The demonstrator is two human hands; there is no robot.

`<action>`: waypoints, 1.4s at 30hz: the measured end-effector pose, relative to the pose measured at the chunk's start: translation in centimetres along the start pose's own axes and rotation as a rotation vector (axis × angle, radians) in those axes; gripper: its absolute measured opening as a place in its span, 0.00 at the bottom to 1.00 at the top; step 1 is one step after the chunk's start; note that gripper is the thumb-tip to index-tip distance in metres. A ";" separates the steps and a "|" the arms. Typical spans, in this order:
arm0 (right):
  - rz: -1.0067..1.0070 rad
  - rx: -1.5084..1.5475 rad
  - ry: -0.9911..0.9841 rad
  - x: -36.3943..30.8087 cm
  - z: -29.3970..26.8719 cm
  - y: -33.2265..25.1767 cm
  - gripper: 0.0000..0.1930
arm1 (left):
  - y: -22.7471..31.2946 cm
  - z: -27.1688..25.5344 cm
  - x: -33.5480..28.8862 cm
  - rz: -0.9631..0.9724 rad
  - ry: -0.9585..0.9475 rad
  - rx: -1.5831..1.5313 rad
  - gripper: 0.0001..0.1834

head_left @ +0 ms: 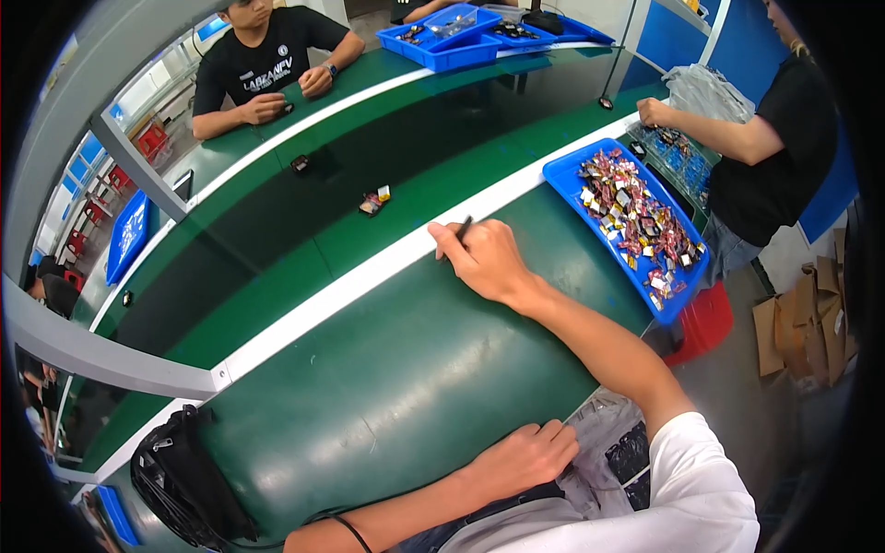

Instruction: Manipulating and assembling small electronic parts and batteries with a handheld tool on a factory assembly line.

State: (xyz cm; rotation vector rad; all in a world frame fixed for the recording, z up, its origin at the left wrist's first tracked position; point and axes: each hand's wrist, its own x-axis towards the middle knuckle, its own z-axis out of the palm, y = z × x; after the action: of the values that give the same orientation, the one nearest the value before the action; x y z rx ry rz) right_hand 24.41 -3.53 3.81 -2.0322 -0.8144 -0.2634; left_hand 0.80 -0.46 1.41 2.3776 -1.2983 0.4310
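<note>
My right hand [491, 263] is closed around a thin black pen-like tool [465, 227], above the white rail [373, 269] beside the conveyor; the tool's exact kind is unclear. My left hand [527, 455] is curled at the near edge of the green table [350, 405], close to my lap, and its fingers hide whatever may be in them. On the green belt past my right hand lies a small part with yellow, white and dark pieces [374, 201]. To the right, a blue tray [564, 177] holds many small parts with pink, white and yellow bits.
A black bag [189, 479] sits at the table's left end, near a grey metal post [120, 359]. Small dark parts [300, 164] are spaced along the belt. Co-workers sit across and stand at right. Blue trays [433, 57] are at the far side; a red stool [705, 323] stands right.
</note>
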 end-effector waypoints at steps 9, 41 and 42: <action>0.009 -0.098 -0.032 -0.3 1.0 0.4 0.28 | 0.1 1.7 -0.4 -0.018 0.078 -0.034 0.08; -0.063 0.078 0.001 -0.6 0.9 1.5 0.25 | 0.9 5.5 0.5 -0.016 0.181 0.047 0.12; -0.095 -0.023 -0.101 -0.5 0.5 1.9 0.25 | 0.9 5.5 0.6 -0.015 0.198 0.033 0.12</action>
State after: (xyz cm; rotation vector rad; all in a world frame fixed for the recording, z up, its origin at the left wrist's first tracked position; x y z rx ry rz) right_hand 25.20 -4.08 2.01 -2.0445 -0.9762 -0.2254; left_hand 0.79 -4.01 -2.98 2.3022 -1.1921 0.6696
